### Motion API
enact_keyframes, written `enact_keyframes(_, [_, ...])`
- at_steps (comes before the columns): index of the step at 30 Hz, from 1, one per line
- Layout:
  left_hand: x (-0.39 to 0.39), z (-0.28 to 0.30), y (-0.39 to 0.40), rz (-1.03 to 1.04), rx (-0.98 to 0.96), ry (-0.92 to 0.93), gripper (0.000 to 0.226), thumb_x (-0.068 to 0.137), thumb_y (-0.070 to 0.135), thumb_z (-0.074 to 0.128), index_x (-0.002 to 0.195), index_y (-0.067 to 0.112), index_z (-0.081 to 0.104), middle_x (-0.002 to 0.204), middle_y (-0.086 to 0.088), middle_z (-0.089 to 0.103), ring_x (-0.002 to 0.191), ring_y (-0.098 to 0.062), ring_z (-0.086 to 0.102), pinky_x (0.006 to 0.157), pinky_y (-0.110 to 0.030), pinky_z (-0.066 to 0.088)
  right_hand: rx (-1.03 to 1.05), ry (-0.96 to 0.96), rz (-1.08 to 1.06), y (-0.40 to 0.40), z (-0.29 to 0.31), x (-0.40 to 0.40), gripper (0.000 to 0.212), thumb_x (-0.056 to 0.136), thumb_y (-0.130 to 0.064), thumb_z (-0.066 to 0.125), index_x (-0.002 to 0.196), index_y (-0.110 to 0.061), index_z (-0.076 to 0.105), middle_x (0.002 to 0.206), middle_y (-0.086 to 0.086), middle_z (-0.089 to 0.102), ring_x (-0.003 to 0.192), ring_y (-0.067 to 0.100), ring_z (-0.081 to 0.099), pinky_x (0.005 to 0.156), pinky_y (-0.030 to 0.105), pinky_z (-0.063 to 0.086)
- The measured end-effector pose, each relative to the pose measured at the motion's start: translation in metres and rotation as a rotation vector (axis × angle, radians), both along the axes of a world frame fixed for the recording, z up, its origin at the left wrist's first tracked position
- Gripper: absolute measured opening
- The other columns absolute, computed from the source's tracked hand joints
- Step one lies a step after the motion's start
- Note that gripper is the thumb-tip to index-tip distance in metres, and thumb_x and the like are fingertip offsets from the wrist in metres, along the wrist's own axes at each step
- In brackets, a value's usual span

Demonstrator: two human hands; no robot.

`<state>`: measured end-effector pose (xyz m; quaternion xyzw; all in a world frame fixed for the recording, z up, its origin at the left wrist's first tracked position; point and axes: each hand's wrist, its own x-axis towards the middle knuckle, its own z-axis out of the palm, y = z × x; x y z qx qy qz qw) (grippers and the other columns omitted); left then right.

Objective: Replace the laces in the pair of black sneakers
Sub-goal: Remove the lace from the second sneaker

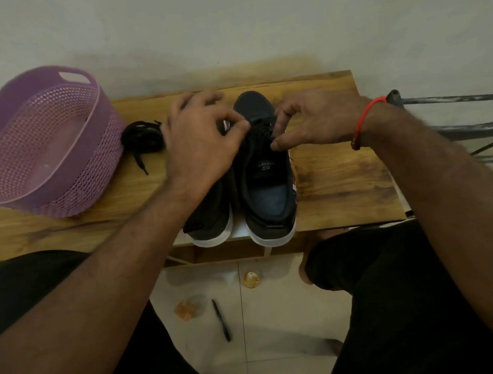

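Note:
Two black sneakers with white soles stand side by side on the wooden table [346, 181], toes pointing away from me. The right sneaker [267, 190] shows its open mouth and tongue. My left arm covers most of the left sneaker [209, 221]. My left hand [203, 139] and my right hand [314, 120] both pinch the black lace [260, 133] over the right sneaker's eyelets. A loose bundle of black lace [141, 137] lies on the table left of the shoes.
A purple perforated plastic basket [95, 161] stands on the table at the left. A metal frame [463, 128] sits to the right of the table. On the tiled floor between my knees lie a black pen [221, 320], a gold lid [251, 279] and an orange scrap [185, 310].

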<state>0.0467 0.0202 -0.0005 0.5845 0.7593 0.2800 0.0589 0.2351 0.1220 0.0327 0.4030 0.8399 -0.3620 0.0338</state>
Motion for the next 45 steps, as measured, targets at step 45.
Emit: enact_keyframes(45, [-0.003, 0.005, -0.003, -0.159, -0.323, 0.112, 0.085, 0.073, 0.058, 0.058, 0.152, 0.04, 0.032, 0.168, -0.001, 0.003, 0.153, -0.034, -0.01, 0.116, -0.068, 0.005, 0.343, -0.024, 0.069, -0.031, -0.016, -0.025, 0.009, 0.09, -0.041, 0.066, 0.099, -0.039, 0.066, 0.152, -0.01, 0.035, 0.143, 0.028, 0.02, 0.104, 0.056, 0.027])
